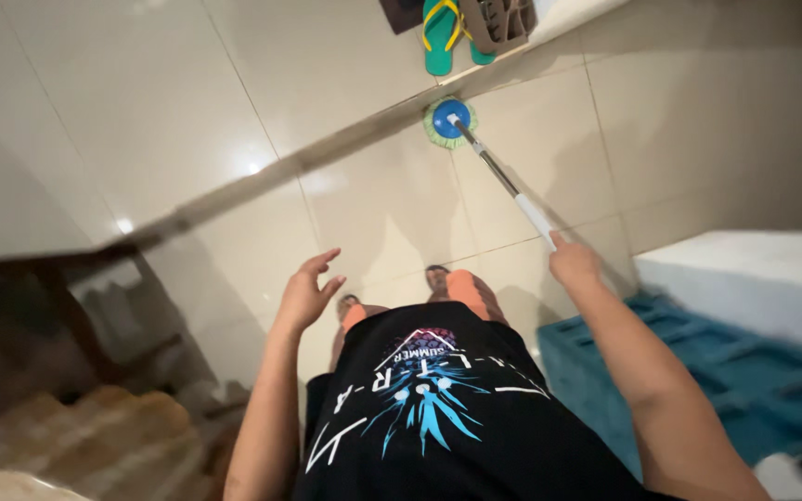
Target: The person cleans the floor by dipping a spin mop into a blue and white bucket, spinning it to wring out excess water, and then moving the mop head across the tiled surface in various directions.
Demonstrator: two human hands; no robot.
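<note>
The tiled floor [392,199] lies open between the feet and the dark step edge [327,153] that runs across it, so the mop head [448,122] has room to swing left along that edge. Beyond the edge, flip-flops [442,35] block the far side. On the right, a blue pallet [698,371] bearing a white box [754,278] closes in just beside the right hand [573,263]; the left hand [306,295] hovers free over bare tile, with blurred clutter [67,371] at the left.

We see a fairly bright room with light from above. It makes small white shiny spots on the glossy floor tiles [187,121]. Soft shadows fall beside the mop [449,121] and our arms. The picture bends at the edges, and the bottom left corner looks dark and blurry.
</note>
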